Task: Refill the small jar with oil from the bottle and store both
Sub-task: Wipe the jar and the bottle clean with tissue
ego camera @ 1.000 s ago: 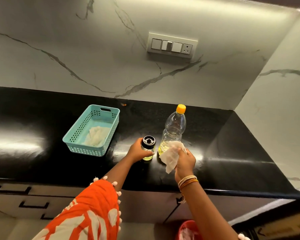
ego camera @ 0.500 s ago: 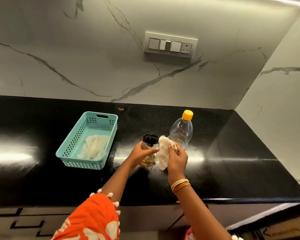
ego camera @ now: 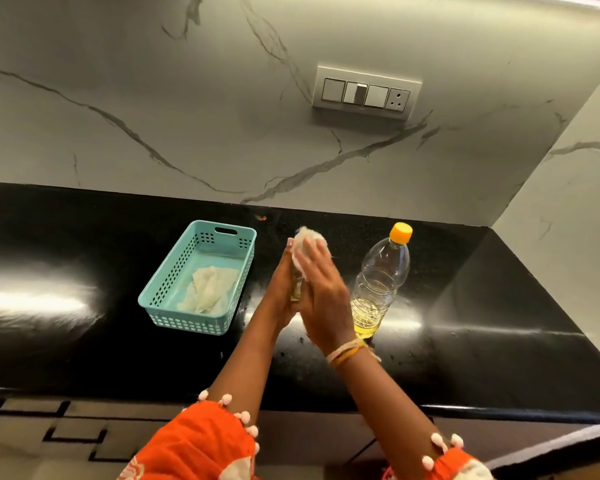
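Observation:
The small jar [ego camera: 296, 289] is lifted off the black counter and almost hidden between my two hands; only a sliver of glass shows. My left hand [ego camera: 281, 285] grips it from the left. My right hand [ego camera: 321, 296] presses a white tissue [ego camera: 307, 242] against the jar's right side and top, fingers fairly straight. The clear oil bottle [ego camera: 378, 285] with its yellow cap on stands upright just right of my hands, a little oil at its bottom.
A teal perforated basket [ego camera: 160, 289] with a crumpled white cloth [ego camera: 208, 287] inside sits on the counter [ego camera: 84, 341] left of my hands. A switch panel [ego camera: 366, 93] is on the marble wall behind. Drawers run below the counter's front edge.
The jar has been raised from the counter. My right hand with the tissue moved from the bottle to the jar and now covers it, tissue up at the lid.

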